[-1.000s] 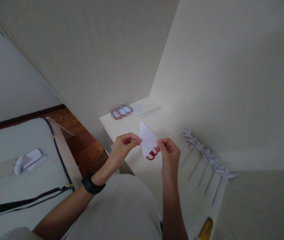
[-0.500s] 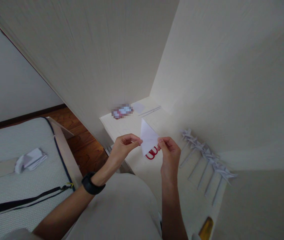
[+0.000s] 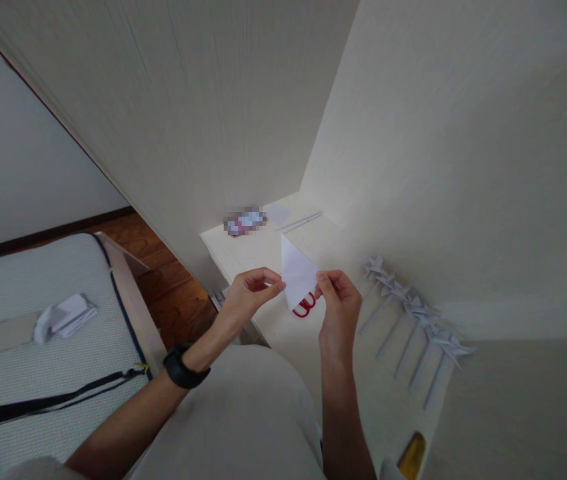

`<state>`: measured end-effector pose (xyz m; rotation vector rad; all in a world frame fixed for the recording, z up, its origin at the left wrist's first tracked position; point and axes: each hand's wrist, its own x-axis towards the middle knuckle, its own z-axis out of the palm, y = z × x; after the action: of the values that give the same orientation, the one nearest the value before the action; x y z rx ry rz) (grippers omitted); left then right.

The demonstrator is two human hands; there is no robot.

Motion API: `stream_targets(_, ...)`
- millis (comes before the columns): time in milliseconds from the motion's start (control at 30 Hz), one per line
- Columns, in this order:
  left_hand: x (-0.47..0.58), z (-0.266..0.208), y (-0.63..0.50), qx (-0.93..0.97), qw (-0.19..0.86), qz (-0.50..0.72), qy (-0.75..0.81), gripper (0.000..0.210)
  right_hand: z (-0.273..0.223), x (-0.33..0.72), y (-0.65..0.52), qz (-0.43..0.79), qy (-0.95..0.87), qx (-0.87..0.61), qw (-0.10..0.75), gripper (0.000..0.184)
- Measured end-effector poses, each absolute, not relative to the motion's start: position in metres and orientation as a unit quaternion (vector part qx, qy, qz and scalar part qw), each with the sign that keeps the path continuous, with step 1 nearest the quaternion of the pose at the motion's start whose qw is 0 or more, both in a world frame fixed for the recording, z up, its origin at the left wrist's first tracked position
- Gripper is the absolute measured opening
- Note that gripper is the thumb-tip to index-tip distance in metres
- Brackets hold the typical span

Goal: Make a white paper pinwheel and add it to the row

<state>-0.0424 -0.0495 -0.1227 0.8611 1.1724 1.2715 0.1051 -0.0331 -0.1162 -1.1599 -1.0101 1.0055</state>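
Observation:
A small piece of white paper is stretched between my two hands above the desk, one corner pointing away from me. My left hand pinches its left edge between thumb and forefinger. At the opposite corner, my right hand grips the paper the same way. Just below the paper lie scissors with red handles; their blades are hidden. To the right, several white paper pinwheels on thin sticks rest in a row on the desk.
On the pale desk, a blurred-out item, a sheet of paper and thin white sticks lie at the back. Panels rise behind and to the right. A mattress at left bears folded papers and a black strap.
Both hands keep their pinch on the paper, which has hardly moved. The view has shifted very slightly.

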Motion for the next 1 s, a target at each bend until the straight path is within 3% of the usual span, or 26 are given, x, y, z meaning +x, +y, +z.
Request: stream_targets(1000,-0.0352,-0.1254,-0.0541,0.337,0.653,0.495,0.464,0.019,-0.113,0.1035,-0.0306,0.426,-0.43,-0.505,0.615,0.021)
